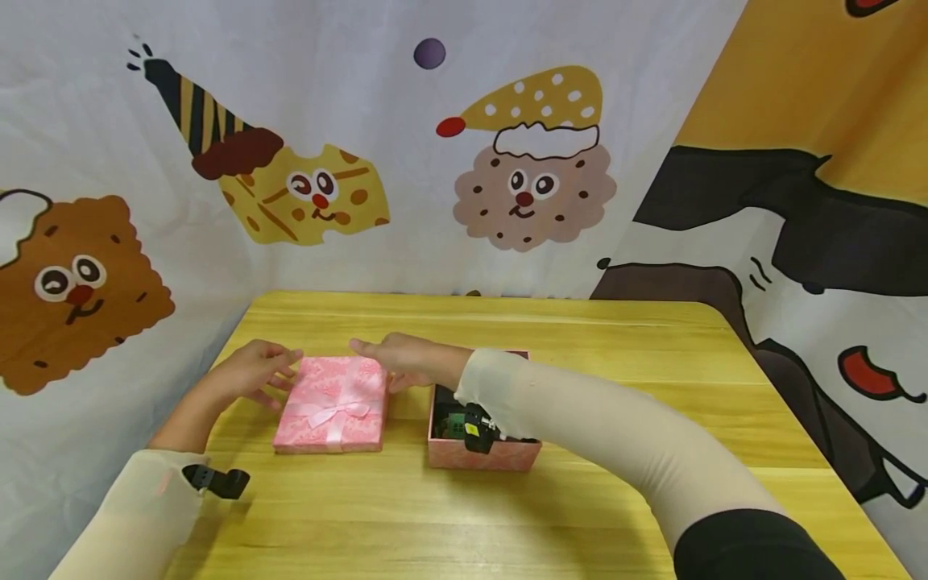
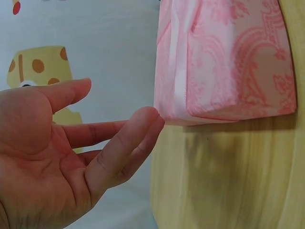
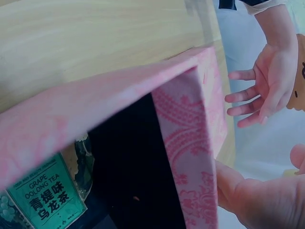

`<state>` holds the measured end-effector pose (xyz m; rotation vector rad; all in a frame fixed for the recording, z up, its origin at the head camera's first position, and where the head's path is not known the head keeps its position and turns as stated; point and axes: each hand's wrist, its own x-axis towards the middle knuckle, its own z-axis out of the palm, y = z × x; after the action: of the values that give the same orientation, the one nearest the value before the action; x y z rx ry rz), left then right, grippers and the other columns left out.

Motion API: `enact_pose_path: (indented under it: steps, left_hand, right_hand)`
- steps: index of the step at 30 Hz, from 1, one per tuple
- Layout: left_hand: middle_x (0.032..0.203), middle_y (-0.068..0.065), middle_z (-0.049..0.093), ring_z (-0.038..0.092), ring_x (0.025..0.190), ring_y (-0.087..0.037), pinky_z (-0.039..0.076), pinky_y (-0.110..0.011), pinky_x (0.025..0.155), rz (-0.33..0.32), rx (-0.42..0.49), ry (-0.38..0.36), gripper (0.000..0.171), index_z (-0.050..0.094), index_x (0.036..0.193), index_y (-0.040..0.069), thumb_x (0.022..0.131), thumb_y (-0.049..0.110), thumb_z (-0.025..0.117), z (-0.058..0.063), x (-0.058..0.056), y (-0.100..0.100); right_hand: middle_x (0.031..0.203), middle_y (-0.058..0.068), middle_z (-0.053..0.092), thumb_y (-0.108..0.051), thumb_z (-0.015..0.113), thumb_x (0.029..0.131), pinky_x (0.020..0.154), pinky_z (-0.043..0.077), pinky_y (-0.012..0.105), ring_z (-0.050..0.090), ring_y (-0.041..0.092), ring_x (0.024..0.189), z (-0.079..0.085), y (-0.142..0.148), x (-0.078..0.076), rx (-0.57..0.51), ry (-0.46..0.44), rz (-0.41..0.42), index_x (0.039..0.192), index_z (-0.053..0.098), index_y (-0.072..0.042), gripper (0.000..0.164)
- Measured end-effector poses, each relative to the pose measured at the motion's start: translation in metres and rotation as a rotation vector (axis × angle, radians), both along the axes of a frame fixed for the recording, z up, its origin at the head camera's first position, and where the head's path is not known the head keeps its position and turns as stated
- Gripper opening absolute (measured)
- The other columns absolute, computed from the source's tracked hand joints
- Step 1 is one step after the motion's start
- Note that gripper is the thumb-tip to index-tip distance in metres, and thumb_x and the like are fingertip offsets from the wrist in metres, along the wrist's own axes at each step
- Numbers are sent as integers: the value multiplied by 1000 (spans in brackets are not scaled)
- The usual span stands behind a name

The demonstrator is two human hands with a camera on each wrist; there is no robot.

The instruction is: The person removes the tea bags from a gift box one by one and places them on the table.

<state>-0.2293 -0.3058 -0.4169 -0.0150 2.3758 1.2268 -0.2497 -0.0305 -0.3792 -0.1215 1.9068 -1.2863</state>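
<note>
A pink patterned gift-box lid (image 1: pixel 329 431) with a ribbon bow lies on the table, bow side up. My left hand (image 1: pixel 250 372) is beside its left edge, fingers loosely spread; the left wrist view shows the fingertips close to a corner of the lid (image 2: pixel 214 71), though contact is unclear. My right hand (image 1: pixel 409 354) reaches over the lid's far right corner, thumb out, holding nothing. Right of the lid stands the open pink box (image 1: pixel 482 457), dark inside, partly hidden by my right forearm. Inside it lies a green grape oolong tea packet (image 3: pixel 47 195).
The wooden table (image 1: pixel 326 524) extends around the box and lid. Behind it hangs a white cloth (image 1: pixel 406 209) printed with cartoon biscuits and cheese. A black wrist camera (image 1: pixel 478 427) on my right wrist hangs over the box.
</note>
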Motion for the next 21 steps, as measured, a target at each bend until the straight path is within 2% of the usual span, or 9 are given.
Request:
enact_pose_path:
  steps: [8, 15, 21]
  left_hand:
    - [131, -36, 55, 69, 107, -38, 65, -46, 74, -15, 2, 23, 75, 40, 144, -19, 109, 46, 50, 9, 0, 6]
    - [134, -38, 54, 70, 106, -39, 65, -45, 73, -26, -1, 68, 73, 42, 144, -18, 108, 45, 53, 16, 0, 17]
    - [133, -36, 56, 69, 107, -39, 65, -46, 73, -45, -17, 101, 75, 41, 146, -15, 107, 48, 52, 24, 0, 28]
  right_hand:
    - [168, 17, 24, -54, 51, 105, 116, 41, 54, 31, 42, 151, 9, 1, 2, -40, 1, -5, 162, 23, 0, 83]
    - [168, 18, 25, -54, 50, 106, 114, 43, 55, 32, 44, 149, 16, 7, 3, -62, 11, -25, 161, 25, 2, 82]
    - [162, 27, 30, -55, 52, 105, 112, 46, 54, 39, 47, 145, 20, 14, 2, -74, 5, -47, 162, 24, 1, 84]
